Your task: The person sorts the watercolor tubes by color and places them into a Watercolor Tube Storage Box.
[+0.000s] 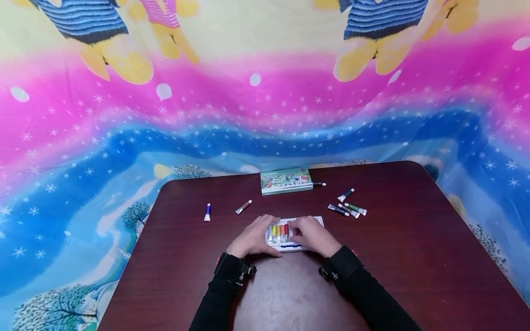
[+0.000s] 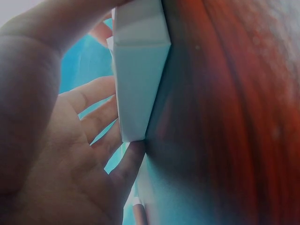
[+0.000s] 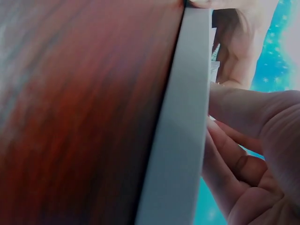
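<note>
- White tray was held on the tabletop, between both hands' fingers; the work was judged part done, a tube row being seated inside and several loose tubes being left beyond the fingers.
- Its end was gripped by the left hand, fingers spread; whether anything was pinched by the right hand's fingers could not be told.
- Side walls were shown by wrist views, tube colours inside only by the head view.

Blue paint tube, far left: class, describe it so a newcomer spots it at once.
On the dark reddish-brown table, find the white rectangular tray. To its left and farther back, past the brown paint tube, lies the blue paint tube: leftmost of all, bright blue against its neighbour's brown.
</note>
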Motion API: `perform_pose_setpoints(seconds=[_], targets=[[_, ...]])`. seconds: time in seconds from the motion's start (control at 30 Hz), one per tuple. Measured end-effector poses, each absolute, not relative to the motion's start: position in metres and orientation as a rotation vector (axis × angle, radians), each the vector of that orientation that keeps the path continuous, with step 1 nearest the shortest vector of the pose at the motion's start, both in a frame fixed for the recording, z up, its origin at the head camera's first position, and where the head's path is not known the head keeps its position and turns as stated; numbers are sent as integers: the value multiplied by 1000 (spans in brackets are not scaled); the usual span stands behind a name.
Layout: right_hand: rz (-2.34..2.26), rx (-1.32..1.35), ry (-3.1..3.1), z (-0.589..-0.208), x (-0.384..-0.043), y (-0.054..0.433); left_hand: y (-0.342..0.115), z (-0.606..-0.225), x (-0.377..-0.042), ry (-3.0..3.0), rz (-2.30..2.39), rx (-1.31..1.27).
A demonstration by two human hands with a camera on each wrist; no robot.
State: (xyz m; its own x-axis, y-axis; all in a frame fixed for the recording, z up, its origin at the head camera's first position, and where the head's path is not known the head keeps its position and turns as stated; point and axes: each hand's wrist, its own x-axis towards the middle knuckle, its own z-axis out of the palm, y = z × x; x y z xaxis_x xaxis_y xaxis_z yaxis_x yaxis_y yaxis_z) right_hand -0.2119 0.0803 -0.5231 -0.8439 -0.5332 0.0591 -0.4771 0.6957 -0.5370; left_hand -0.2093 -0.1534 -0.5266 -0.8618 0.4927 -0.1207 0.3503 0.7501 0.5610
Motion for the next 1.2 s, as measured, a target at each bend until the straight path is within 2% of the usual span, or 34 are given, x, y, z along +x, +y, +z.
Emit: perform_pose_setpoints(seconds=[0.3, 0.6, 1.2], targets=[[-929, -889, 2806, -526, -211, 81, -152, -525, -210, 2683, 776, 664], [-1044, -779, 2788, -531, -214, 80, -153, -527, -212, 2690, 758, 675], [-994, -903, 2665, -523, -216, 91, -154, -525, -209, 2682, 778, 665]])
